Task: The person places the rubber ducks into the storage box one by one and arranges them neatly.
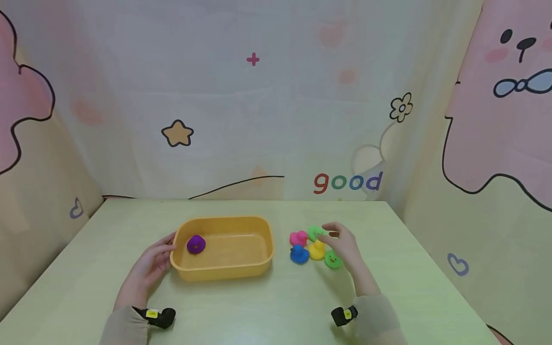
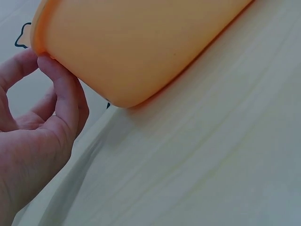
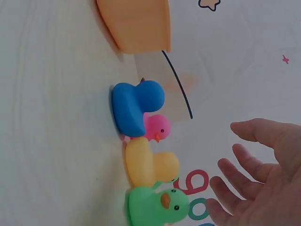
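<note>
My left hand [image 1: 156,262] pinches the left end rim of a yellow-orange plastic tub [image 1: 224,274]; in the left wrist view the thumb and a fingertip meet at its lip. A purple rubber duck [image 1: 196,244] lies in the left part of the tub. My right hand [image 1: 343,243] hovers above a cluster of rubber ducks with its fingers spread and nothing in them. The cluster holds a pink duck [image 1: 298,238], a blue duck [image 1: 299,254], a yellow duck [image 1: 316,250] and two green ducks, one at the back [image 1: 316,233] partly hidden, one in front [image 1: 333,259].
The pale table [image 1: 258,316] reaches back to a printed cloth backdrop [image 1: 241,110], with cloth walls on both sides. The ducks stand just right of the tub, with a narrow gap between. Each wrist wears a small black camera.
</note>
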A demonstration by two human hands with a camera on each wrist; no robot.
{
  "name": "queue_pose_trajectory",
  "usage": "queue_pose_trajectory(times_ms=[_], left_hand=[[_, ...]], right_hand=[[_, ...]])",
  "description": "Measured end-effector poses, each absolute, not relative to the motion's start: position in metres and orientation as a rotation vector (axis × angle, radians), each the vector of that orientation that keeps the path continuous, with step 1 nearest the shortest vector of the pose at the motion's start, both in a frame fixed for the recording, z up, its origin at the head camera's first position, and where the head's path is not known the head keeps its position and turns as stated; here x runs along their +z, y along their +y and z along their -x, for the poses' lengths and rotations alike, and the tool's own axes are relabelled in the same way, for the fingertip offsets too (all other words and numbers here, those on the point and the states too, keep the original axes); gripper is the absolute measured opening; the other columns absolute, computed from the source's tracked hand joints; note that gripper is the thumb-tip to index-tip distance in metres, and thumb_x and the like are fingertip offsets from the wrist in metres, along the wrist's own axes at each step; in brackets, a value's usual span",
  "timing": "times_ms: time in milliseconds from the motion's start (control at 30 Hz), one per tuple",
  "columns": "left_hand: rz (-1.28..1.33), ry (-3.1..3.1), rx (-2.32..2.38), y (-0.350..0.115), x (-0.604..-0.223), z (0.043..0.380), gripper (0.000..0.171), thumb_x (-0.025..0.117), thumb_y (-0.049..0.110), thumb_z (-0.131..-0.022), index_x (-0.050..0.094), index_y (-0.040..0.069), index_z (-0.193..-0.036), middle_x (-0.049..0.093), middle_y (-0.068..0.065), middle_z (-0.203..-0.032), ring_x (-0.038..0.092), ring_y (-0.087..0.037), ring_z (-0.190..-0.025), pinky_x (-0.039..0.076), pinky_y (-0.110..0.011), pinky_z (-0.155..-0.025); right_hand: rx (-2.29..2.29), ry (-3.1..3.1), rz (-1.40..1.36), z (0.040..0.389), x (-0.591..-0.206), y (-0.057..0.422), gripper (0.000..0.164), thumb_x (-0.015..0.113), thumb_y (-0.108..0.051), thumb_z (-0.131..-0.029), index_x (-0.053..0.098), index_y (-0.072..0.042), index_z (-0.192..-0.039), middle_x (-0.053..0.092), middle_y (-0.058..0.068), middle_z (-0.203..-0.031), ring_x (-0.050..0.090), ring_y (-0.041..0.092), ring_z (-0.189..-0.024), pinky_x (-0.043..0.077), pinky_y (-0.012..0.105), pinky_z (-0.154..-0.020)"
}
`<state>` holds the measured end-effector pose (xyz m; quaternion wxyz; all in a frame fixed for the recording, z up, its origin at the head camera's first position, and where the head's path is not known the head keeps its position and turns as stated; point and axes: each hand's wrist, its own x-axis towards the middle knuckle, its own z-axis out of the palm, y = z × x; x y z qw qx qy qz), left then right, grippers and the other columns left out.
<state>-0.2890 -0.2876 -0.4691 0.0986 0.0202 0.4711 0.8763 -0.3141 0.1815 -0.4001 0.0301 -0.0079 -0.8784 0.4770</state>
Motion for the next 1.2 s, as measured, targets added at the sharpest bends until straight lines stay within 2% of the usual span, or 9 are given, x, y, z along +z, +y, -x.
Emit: queue_pose_trajectory(times_ms=[233, 533, 967, 1200], left_hand=[[-0.040, 1.416, 2.592, -0.289, -0.470, 0.290, 0.038, 0.043, -0.001, -0.099, 0.069, 0.026, -0.105, 0.068, 0.010, -0.111, 0.064, -0.005, -0.101, 0.053, -0.020, -0.086], [-0.070, 1.404, 2.595, -0.288, -0.470, 0.290, 0.039, 0.043, -0.002, -0.099, 0.071, 0.025, -0.105, 0.069, 0.008, -0.110, 0.065, -0.005, -0.098, 0.054, -0.020, -0.082], [-0.092, 1.406, 2.593, -0.286, -0.467, 0.287, 0.039, 0.042, -0.002, -0.099, 0.070, 0.024, -0.105, 0.068, 0.008, -0.109, 0.066, -0.006, -0.096, 0.055, -0.020, -0.082], [-0.109, 1.381, 2.607, -0.287, -0.467, 0.288, 0.038, 0.041, -0.002, -0.100, 0.069, 0.023, -0.106, 0.068, 0.006, -0.109, 0.066, -0.006, -0.095, 0.055, -0.020, -0.081]], right_hand=[[1.444, -2.782, 0.142, 0.307, -0.410, 0.201, 0.050, 0.063, -0.021, -0.092, 0.049, 0.003, -0.134, 0.049, 0.025, -0.140, 0.043, 0.042, -0.128, 0.038, 0.054, -0.109], [1.430, -2.825, 0.150, 0.303, -0.422, 0.215, 0.056, 0.068, -0.018, -0.088, 0.048, 0.006, -0.134, 0.048, 0.027, -0.139, 0.043, 0.044, -0.127, 0.036, 0.056, -0.110], [1.440, -2.876, 0.166, 0.306, -0.437, 0.214, 0.062, 0.077, -0.004, -0.077, 0.049, 0.008, -0.132, 0.050, 0.028, -0.137, 0.048, 0.044, -0.123, 0.039, 0.057, -0.107], [1.403, -2.875, 0.155, 0.306, -0.437, 0.213, 0.058, 0.076, 0.000, -0.076, 0.051, 0.010, -0.128, 0.052, 0.029, -0.134, 0.049, 0.045, -0.122, 0.039, 0.056, -0.107]])
